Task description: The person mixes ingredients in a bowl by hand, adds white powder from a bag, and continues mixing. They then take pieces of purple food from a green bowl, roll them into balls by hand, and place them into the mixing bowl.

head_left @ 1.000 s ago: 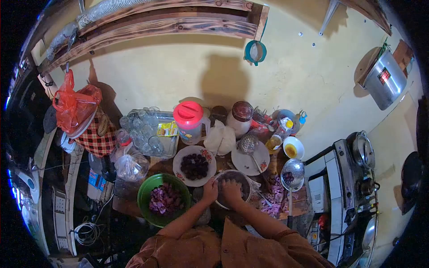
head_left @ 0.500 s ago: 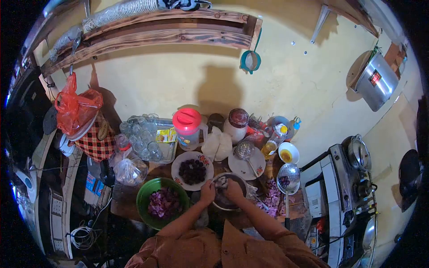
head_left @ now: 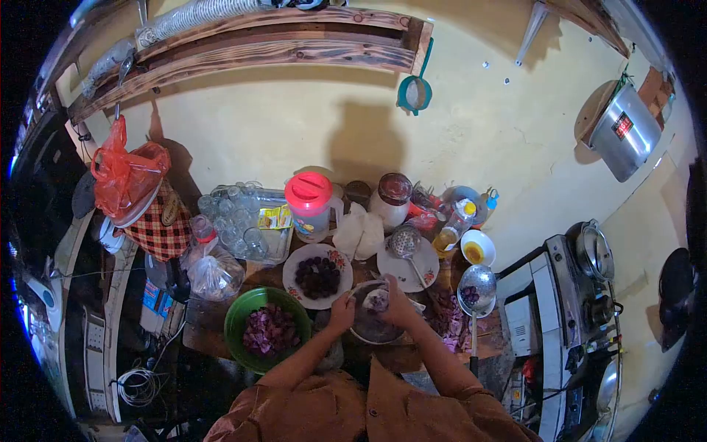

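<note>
Pale yellow wall [head_left: 258, 132] is seen beyond a wooden desk [head_left: 200, 324], where a round bowl [head_left: 374, 328] is set near the middle. Its left rim is held by the left hand [head_left: 342, 312]. The right hand [head_left: 399, 306] is held over its right side, beside a pale lump [head_left: 376, 299]; whether that is gripped cannot be told. Dark balls [head_left: 317, 278] are heaped on a floral plate [head_left: 317, 303] just beyond, purple chunks [head_left: 271, 329] are held in a green bowl [head_left: 233, 324] at left, and purple bits [head_left: 469, 295] are carried in a ladle [head_left: 482, 278] at right.

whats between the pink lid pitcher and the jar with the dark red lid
A white bundle sits between them, with a dark round container behind it, in the head view.
</note>
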The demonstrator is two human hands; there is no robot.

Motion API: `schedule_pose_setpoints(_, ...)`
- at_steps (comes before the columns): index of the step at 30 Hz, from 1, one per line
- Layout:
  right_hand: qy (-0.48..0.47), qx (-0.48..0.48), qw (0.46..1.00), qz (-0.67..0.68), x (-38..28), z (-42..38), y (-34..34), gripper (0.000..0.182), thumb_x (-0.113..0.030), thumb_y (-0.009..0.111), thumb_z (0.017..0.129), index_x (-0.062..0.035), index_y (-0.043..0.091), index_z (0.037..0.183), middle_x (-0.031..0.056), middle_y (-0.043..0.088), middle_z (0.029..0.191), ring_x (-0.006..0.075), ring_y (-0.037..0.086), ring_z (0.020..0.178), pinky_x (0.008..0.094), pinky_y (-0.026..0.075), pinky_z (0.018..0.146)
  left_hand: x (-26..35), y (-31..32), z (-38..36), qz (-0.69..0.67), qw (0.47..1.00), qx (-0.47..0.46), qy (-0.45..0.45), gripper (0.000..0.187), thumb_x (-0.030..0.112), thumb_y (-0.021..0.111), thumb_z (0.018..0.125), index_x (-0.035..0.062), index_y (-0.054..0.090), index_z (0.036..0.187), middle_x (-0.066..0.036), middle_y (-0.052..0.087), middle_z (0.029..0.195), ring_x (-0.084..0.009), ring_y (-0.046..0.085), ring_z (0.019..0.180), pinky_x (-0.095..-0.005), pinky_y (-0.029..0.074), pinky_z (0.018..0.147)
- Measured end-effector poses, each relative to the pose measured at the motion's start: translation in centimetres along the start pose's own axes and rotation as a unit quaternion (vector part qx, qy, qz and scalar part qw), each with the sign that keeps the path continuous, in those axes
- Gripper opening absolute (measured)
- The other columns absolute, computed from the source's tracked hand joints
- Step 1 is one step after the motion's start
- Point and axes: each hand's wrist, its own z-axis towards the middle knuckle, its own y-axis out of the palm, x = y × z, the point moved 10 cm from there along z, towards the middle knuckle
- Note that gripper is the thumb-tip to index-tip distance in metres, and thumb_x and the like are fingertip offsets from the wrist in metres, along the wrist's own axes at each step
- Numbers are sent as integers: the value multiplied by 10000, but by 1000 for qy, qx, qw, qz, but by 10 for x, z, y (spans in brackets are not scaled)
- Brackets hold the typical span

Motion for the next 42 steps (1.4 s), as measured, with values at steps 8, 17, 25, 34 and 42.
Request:
schedule_pose_setpoints(8, -25, -140, 952, -272, 0, -19, 18, 632, -231, 733, 590, -47, 498, 1147, 219, 462, 1108, 395, 515, 999, 410, 454, 846, 23, -2, -6, 63, 998, -18, -7, 224, 138, 434, 869, -29, 537, 977, -182, 570, 759, -301, 561, 709, -392, 428, 664)
schedule_pose_setpoints(17, -22, -105, 903, -417, 35, -7, 64, 279, -238, 574, 773, -52, 563, 980, 157, 547, 961, 316, 563, 911, 382, 516, 675, 25, -1, -7, 45, 999, 11, -5, 266, 121, 457, 863, -30, 539, 1066, -217, 598, 867, -341, 591, 829, -385, 444, 740)
schedule_pose_setpoints(25, -8, -78, 909, -410, 53, 8, 83, 214, -191, 537, 756, -55, 601, 908, 160, 590, 890, 321, 611, 765, 411, 508, 657, 43, -8, -10, 85, 992, 60, 67, 266, 120, 473, 852, -42, 546, 1050, -233, 597, 872, -343, 597, 835, -397, 444, 733)
schedule_pose_setpoints(34, -69, -1, 983, -169, 3, 4, 33, 401, -260, 642, 694, 14, 570, 978, 266, 505, 1080, 398, 517, 1001, 461, 434, 825, 22, -7, -7, 147, 987, 36, 48, 238, 124, 459, 847, -8, 556, 1019, -210, 596, 825, -358, 585, 757, -397, 438, 669)
schedule_pose_setpoints(42, -106, 30, 951, -288, 0, -21, 26, 659, -226, 708, 638, 67, 415, 1150, 309, 421, 1107, 465, 411, 1049, 459, 353, 923, 34, -8, -6, 41, 999, 14, 19, 224, 133, 430, 868, -15, 554, 982, -215, 596, 840, -363, 585, 804, -390, 438, 709)
